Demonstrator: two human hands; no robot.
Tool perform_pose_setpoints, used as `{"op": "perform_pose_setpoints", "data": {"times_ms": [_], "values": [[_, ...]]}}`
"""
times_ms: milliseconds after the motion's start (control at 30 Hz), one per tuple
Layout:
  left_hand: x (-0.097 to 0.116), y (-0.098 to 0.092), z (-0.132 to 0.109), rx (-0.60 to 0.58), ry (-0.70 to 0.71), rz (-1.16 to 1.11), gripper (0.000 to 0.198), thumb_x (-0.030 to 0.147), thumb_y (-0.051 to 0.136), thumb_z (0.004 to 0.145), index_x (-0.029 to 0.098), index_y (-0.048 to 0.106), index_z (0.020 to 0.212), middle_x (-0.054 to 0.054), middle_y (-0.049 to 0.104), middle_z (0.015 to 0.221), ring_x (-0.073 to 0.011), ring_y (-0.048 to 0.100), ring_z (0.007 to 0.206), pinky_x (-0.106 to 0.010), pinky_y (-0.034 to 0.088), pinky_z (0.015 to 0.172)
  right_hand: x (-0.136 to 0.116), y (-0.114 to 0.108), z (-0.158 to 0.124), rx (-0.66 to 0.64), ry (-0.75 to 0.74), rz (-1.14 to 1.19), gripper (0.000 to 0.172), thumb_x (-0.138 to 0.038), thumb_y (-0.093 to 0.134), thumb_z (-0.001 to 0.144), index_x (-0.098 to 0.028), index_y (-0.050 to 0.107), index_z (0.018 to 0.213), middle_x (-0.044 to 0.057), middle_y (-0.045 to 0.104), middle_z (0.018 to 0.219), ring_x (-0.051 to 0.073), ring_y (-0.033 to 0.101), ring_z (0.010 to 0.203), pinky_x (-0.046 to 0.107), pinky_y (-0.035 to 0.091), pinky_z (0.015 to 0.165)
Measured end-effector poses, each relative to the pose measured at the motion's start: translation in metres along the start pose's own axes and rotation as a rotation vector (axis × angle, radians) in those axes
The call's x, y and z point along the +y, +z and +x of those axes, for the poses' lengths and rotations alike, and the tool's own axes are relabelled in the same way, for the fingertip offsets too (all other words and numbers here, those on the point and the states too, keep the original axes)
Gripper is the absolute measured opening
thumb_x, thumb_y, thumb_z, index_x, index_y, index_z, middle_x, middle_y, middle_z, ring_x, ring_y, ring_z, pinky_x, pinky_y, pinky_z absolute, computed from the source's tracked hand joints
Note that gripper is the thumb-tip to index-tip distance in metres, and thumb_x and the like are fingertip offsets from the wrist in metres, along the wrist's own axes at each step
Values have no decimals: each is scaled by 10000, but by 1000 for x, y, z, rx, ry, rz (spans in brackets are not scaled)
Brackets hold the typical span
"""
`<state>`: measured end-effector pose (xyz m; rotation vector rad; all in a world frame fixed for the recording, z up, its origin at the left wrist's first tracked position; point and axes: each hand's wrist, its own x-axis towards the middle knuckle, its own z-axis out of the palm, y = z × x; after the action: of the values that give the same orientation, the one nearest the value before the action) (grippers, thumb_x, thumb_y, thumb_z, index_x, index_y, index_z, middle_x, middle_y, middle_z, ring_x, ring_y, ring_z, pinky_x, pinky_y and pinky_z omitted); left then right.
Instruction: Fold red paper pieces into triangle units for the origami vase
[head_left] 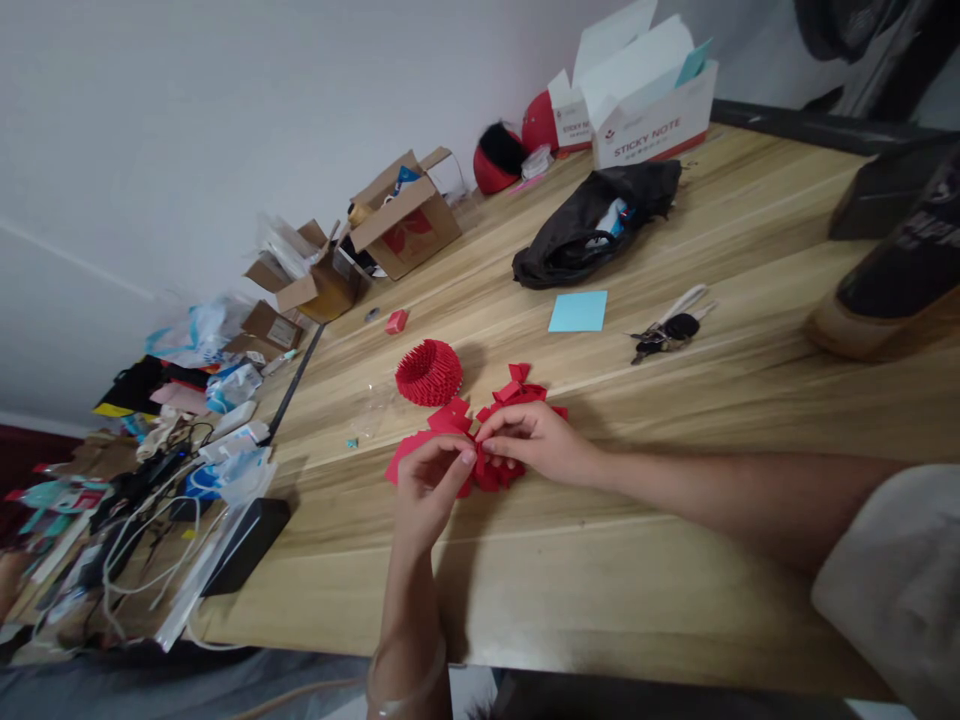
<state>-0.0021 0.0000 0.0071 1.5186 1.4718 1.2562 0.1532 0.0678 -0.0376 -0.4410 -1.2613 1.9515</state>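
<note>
My left hand point(429, 488) and my right hand point(538, 440) meet low over the wooden table. Thumb and fingers of both are pinched on a small folded red paper piece point(480, 456), partly hidden by the fingertips. Beneath and around them lies a loose spread of red paper pieces point(519, 388), some flat and some folded. Just beyond my left hand sits a round, bowl-like ring of many pointed red paper units point(429, 374), resting on the table.
A light blue sticky pad point(577, 312), a key bunch point(667, 332) and a black bag point(592, 225) lie farther right. Cardboard boxes point(412, 225) and white sticky note boxes point(652, 110) line the wall. Left, a black box point(247, 548) stands near cables. A dark bottle point(892, 280) is at right.
</note>
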Motion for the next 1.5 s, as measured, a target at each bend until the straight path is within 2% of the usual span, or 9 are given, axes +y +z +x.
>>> {"op": "perform_pose_setpoints", "data": {"times_ms": [100, 300, 467, 600, 800, 1100, 1500], "values": [[-1, 1, 0, 11, -41, -13, 139, 316, 742, 740, 184, 704, 761, -11, 657, 648, -98, 574, 548, -180, 473, 485, -1, 0, 0, -10, 11, -9, 206, -316, 770, 698, -146, 691, 785, -20, 635, 637, 66, 536, 524, 196, 429, 502], [-1, 0, 0, 57, -31, 12, 122, 289, 758, 706, 172, 729, 729, -34, 702, 687, -115, 622, 612, -194, 515, 568, 1, -1, 1, -31, 18, -17, 231, -351, 758, 714, -143, 704, 798, -11, 641, 638, 70, 535, 530, 201, 433, 513], [3, 4, -1, 105, -40, 63, 110, 247, 745, 675, 143, 708, 684, -24, 674, 602, -102, 581, 514, -172, 475, 457, 7, -3, 3, -34, -38, -74, 274, -390, 761, 708, -133, 721, 793, 14, 662, 691, 85, 531, 570, 220, 432, 537], [4, 6, -1, 90, -28, 81, 65, 201, 710, 673, 140, 688, 667, -26, 670, 612, -101, 584, 521, -165, 472, 453, 8, -4, 3, -28, -64, -89, 230, -357, 769, 701, -145, 724, 775, 20, 675, 720, 106, 567, 642, 246, 467, 615], [5, 5, -1, 52, -23, 110, 32, 165, 675, 682, 141, 683, 662, -25, 664, 627, -90, 571, 528, -164, 471, 487, 10, -5, 3, -60, -67, -68, 116, -248, 748, 715, -146, 712, 755, 8, 666, 688, 108, 588, 642, 245, 478, 618], [2, 3, -2, 21, -34, 120, 63, 196, 670, 730, 140, 683, 705, -21, 649, 639, -84, 570, 548, -160, 465, 512, 10, -6, 2, -39, -98, -115, 150, -291, 749, 720, -147, 718, 750, 20, 674, 703, 120, 593, 653, 265, 483, 640], [3, 7, -3, 32, -41, 167, 114, 224, 666, 739, 139, 646, 666, -2, 610, 592, -84, 526, 516, -171, 422, 485, 8, -3, 0, -49, -97, -100, 74, -203, 735, 692, -141, 708, 723, 14, 667, 711, 120, 583, 676, 255, 463, 653]]}}
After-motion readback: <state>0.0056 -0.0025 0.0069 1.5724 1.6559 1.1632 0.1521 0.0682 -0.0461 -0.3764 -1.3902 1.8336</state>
